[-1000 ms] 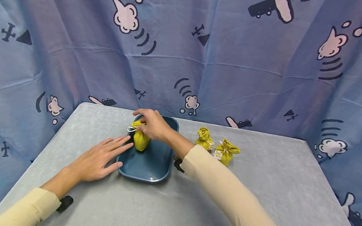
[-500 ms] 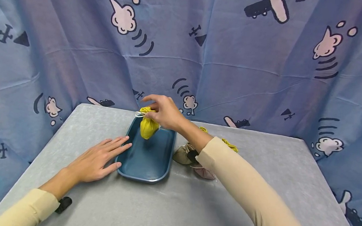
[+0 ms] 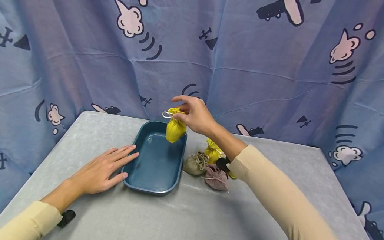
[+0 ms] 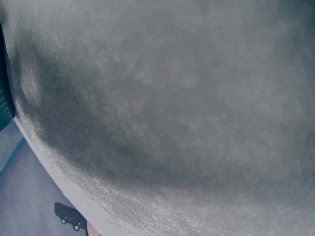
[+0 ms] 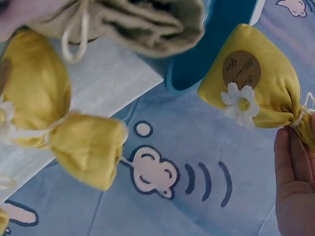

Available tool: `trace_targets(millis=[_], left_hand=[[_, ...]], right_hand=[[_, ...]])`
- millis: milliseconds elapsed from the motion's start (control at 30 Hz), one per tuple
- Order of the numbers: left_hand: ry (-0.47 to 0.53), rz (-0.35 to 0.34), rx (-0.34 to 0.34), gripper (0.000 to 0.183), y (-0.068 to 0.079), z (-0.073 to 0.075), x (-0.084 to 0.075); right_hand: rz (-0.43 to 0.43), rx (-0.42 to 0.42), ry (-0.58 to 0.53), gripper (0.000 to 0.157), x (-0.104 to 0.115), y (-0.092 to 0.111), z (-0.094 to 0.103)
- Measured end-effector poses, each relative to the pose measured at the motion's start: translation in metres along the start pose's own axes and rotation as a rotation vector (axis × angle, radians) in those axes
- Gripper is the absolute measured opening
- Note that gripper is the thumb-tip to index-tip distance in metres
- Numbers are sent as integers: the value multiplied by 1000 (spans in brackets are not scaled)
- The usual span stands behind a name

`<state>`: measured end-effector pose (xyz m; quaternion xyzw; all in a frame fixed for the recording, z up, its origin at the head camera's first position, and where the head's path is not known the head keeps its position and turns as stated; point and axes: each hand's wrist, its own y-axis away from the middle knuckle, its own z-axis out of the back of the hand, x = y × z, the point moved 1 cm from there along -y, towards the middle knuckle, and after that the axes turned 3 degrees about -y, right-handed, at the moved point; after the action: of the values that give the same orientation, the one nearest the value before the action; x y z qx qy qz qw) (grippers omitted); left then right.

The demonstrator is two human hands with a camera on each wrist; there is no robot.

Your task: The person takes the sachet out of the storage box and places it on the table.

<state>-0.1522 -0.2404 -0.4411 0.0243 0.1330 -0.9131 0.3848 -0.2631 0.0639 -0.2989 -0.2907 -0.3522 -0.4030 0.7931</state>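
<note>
My right hand [image 3: 197, 114] pinches a yellow drawstring pouch [image 3: 176, 130] by its gathered neck and holds it up over the right rim of the blue tray [image 3: 152, 189]. In the right wrist view this pouch [image 5: 256, 78] shows a white flower and a round brown label, with the fingers [image 5: 290, 162] at its tied neck. My left hand [image 3: 106, 169] lies with fingers spread and straight, fingertips on the tray's left rim. The inside of the tray shows bare. In the left wrist view the hand is out of sight and grey tabletop fills the picture.
Right of the tray sit a grey-green pouch [image 3: 195, 163], a mauve pouch [image 3: 216, 177] and a yellow pouch [image 3: 212, 152]; another yellow one is mostly hidden behind the right forearm. A blue printed curtain [image 3: 168, 77] hangs behind the table [image 3: 105, 218].
My right hand has lifted the yellow pouch up from inside the tray and carried it rightward to the tray's right side. The left hand has stayed at the rim.
</note>
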Motion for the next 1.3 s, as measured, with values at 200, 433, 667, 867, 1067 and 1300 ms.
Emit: trace_targets(millis=[200,433,667,867,1067,1300], left_hand=[[6,-3,-8,65,0,0,0],[10,-7,-5,64,0,1,0],[10,-11,-1,64,0,0,0],[15,-3,0,64,-1,0,0],[11,-9,-2,64,-1,-1,1],[8,-10,-4,64,-1,-1,1]], right_hand=[[0,-8,-5,45,-11,5,11],[-15,-30,-4,43,-21,11,20],[-60,-49,15,45,-32,16,24],[-70,-64,26,44,-41,18,26],[-83,-76,23,43,-48,21,32],[-119,-61,58,45,-56,25,33]])
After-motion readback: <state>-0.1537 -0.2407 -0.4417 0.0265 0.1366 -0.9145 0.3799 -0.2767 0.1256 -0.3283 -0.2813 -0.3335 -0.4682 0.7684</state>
